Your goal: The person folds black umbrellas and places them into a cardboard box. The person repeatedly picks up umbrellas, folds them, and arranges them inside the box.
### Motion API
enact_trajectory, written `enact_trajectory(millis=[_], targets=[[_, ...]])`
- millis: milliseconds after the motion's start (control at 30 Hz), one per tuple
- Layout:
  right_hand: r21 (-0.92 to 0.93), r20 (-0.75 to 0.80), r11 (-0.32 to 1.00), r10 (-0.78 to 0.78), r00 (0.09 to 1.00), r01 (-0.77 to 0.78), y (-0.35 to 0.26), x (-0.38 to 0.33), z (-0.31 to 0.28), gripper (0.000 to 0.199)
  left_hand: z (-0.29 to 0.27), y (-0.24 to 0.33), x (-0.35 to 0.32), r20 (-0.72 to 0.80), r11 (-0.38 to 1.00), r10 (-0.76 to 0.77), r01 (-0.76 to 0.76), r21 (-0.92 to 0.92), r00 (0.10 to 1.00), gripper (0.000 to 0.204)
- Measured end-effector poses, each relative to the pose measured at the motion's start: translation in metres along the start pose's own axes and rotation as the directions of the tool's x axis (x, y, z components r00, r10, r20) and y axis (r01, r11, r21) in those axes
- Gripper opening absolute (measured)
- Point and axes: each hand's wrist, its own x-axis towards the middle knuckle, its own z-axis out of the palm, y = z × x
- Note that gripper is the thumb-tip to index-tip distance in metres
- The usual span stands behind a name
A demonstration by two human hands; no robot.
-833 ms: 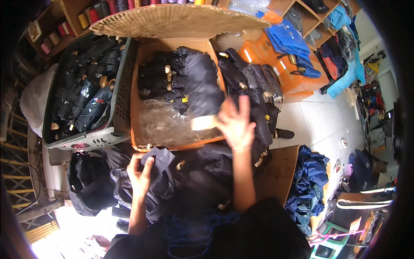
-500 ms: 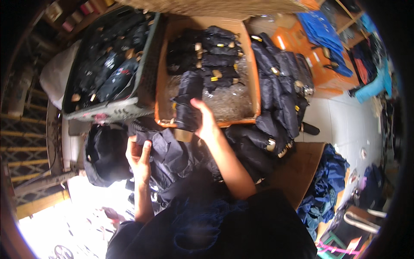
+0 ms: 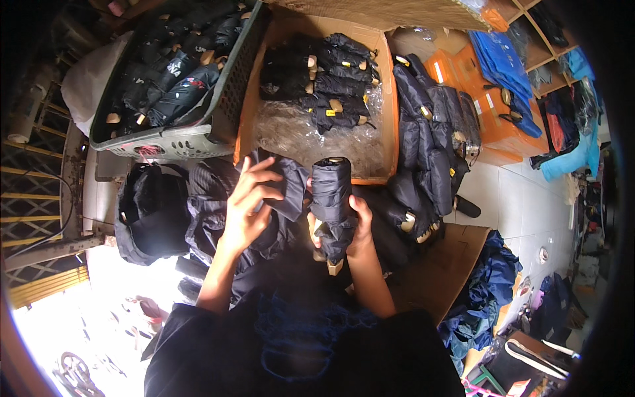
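Note:
My right hand (image 3: 358, 226) grips a folded black umbrella (image 3: 331, 198) with a light wooden handle end, held upright in front of me. My left hand (image 3: 248, 202) pinches a dark fabric sleeve (image 3: 286, 185) right beside the umbrella's top. Both hands are just in front of an open cardboard box (image 3: 385, 112) lined with clear plastic, which holds several folded black umbrellas (image 3: 317, 83) at its far end.
A grey plastic basket (image 3: 165, 142) full of black umbrellas stands at the left. More black umbrellas (image 3: 426, 145) are piled right of the box. A black bag (image 3: 152, 212) lies at my left. Orange packets (image 3: 489, 112) and blue bags (image 3: 503, 59) lie on the tiled floor.
My right hand drew back from the box with an umbrella and now holds it upright. My left hand rose with the fabric sleeve toward the umbrella.

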Motion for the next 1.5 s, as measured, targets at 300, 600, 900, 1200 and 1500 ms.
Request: enact_trajectory(millis=[300, 600, 900, 1200, 1500], targets=[[0.048, -0.089, 0.999, -0.015, 0.996, 0.019, 0.026, -0.022, -0.021, 0.074, 0.034, 0.013, -0.019, 0.07, 0.955, -0.285, 0.289, -0.066, 0.956, 0.038], [0.173, 0.011, 0.985, -0.007, 1.0, 0.005, 0.021, -0.034, -0.032, 0.063, 0.048, 0.028, -0.014, 0.023, 0.832, -0.502, 0.49, -0.258, 0.865, 0.029], [-0.138, -0.04, 0.976, -0.173, 0.984, 0.166, 0.006, -0.036, -0.02, 0.072, 0.064, 0.03, -0.011, -0.031, 0.791, -0.5, 0.442, -0.423, 0.865, 0.028], [-0.238, -0.025, 0.963, -0.138, 0.99, 0.128, -0.017, -0.057, -0.029, 0.072, 0.083, 0.003, -0.032, -0.09, 0.572, -0.694, 0.472, -0.671, 0.714, 0.028], [-0.432, -0.175, 0.878, 0.143, 0.974, -0.207, 0.002, -0.052, -0.016, 0.064, 0.076, -0.003, -0.034, -0.205, 0.921, -0.327, 0.36, 0.15, 0.922, 0.025]])
